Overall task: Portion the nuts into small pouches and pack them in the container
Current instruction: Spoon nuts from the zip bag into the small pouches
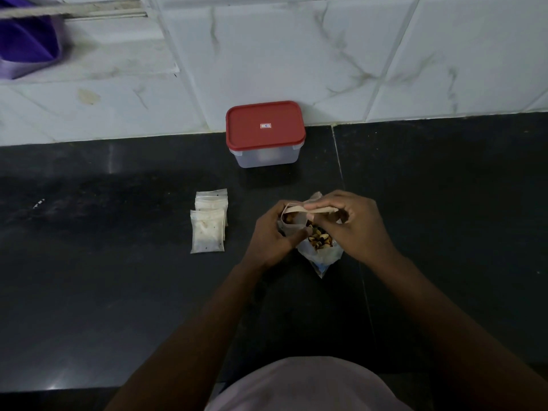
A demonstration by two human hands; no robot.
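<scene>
A clear bag of mixed nuts (318, 237) lies open on the black counter at centre. Just above it my left hand (274, 232) grips a small translucent pouch (293, 216) by its side. My right hand (353, 223) pinches the pouch's top edge between thumb and fingers, holding its mouth open. Part of the pouch is hidden by both hands. A stack of several small white pouches (209, 222) lies to the left of my hands. A clear plastic container (265, 133) with a shut red lid stands at the back against the wall.
The black stone counter (118, 292) stretches left and right, with a seam running down at the right. A white tiled wall (326, 54) rises behind it. A purple object (26, 40) hangs at the top left.
</scene>
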